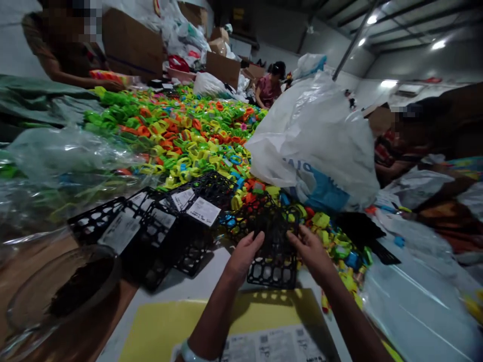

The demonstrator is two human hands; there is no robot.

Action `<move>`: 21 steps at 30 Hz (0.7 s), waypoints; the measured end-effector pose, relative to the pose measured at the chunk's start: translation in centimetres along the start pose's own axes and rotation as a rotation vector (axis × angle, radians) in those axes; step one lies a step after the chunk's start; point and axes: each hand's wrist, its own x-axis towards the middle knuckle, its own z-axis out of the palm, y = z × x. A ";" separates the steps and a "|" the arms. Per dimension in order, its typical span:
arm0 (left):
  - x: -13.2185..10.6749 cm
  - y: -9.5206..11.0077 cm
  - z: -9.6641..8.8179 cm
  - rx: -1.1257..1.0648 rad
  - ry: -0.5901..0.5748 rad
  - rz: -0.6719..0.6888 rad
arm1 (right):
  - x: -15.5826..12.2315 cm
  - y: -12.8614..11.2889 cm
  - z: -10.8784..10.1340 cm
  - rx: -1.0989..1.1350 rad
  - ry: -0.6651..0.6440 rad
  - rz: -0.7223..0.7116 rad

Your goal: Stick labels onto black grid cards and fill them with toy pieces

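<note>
Between my two hands is a black perforated plastic panel (272,269), tilted up over the white work surface (216,269). My left hand (244,252) closes on its left edge, thumb against the near face. At its right edge, my right hand (308,247) grips with thumb and fingers. Most of the fingertips are hidden behind the panel. To the left lie stacked black perforated panels (188,259), several with white labels (204,210) stuck on. Below my hands is a yellow sheet (162,322) with a white sheet of printed labels (271,346) on it.
A big pile of green, yellow and orange plastic pieces (181,136) spreads ahead. A large white plastic bag (313,136) stands at the right. A clear round bowl (22,301) with dark contents sits at the lower left. Other people (268,85) sit around the pile.
</note>
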 end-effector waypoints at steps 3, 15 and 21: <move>0.1 0.1 0.1 0.161 0.159 0.121 | -1.1 0.9 0.0 0.161 0.059 0.137; 0.7 0.8 -3.8 0.402 0.752 0.561 | -1.0 3.9 -3.8 -0.354 0.661 -0.141; -1.4 3.6 -3.3 0.154 0.826 0.623 | -0.2 -0.6 6.0 -0.481 0.268 -0.588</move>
